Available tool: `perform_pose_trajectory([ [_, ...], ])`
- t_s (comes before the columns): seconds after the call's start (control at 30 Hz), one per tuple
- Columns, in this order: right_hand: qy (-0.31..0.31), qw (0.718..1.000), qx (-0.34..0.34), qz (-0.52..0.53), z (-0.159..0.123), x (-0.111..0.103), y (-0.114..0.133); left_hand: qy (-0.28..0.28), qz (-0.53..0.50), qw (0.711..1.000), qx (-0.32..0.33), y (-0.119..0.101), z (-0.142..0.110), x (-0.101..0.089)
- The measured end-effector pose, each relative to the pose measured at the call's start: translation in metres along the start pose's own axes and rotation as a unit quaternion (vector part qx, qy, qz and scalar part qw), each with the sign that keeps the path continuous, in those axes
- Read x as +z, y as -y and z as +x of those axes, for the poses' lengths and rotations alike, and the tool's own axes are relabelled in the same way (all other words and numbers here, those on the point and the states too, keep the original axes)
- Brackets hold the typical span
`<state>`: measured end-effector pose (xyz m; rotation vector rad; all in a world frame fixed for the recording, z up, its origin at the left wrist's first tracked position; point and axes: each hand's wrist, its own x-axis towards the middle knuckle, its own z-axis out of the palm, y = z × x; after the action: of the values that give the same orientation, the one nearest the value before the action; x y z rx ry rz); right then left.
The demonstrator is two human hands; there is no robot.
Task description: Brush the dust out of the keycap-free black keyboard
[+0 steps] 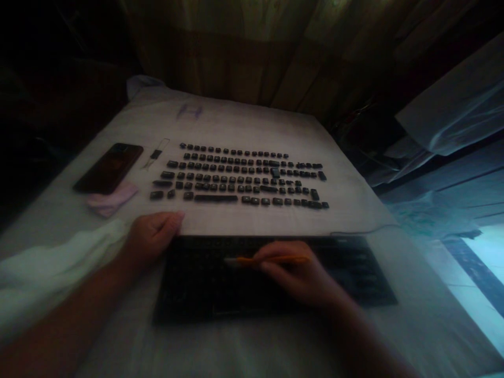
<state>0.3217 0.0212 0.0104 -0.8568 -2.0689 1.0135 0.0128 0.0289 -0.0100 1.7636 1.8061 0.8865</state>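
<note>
A dark keyboard base (354, 273) with its keycaps off lies on the white cloth, and shadow hides most of its detail. My right hand (295, 270) is closed round an orange-handled paintbrush (246, 260), whose pale tip points left over the key area. At the upper left corner of the base, my left hand (151, 236) is closed at the edge with its fingers curled. Behind the base, the loose black keycaps (232, 169) sit in several rows like a keyboard layout, a long spacebar (216, 198) among them.
To the left are a dark phone (110, 168), a pink cloth (112, 199), a small tool with a wire loop (156, 154) and a bunched white cloth (59, 257). A thin cable (362, 232) runs right from the base. Clear plastic (425, 215) is beyond the right edge.
</note>
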Motion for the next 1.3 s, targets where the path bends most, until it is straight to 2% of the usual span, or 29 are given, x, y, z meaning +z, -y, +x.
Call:
perform_pose_trajectory([
  [0.67,-0.028,0.998,-0.010,0.049,0.0013,-0.0029,0.0016,-0.006,-0.004,1.000,-0.007,0.0011,-0.0014,-0.0004],
  [0.83,-0.025,0.997,0.021,0.070,-0.0003,-0.0054,0.0014,-0.003,0.004,1.000,-0.008,0.0018,-0.0008,0.0001],
  [0.93,-0.023,0.997,0.039,0.066,-0.0019,-0.0055,0.0011,-0.002,0.002,1.000,-0.015,0.0008,-0.0013,-0.0002],
  [1.3,-0.020,0.999,0.029,0.037,-0.0025,-0.0042,-0.0016,0.003,0.008,1.000,-0.007,0.0012,-0.0012,-0.0007],
])
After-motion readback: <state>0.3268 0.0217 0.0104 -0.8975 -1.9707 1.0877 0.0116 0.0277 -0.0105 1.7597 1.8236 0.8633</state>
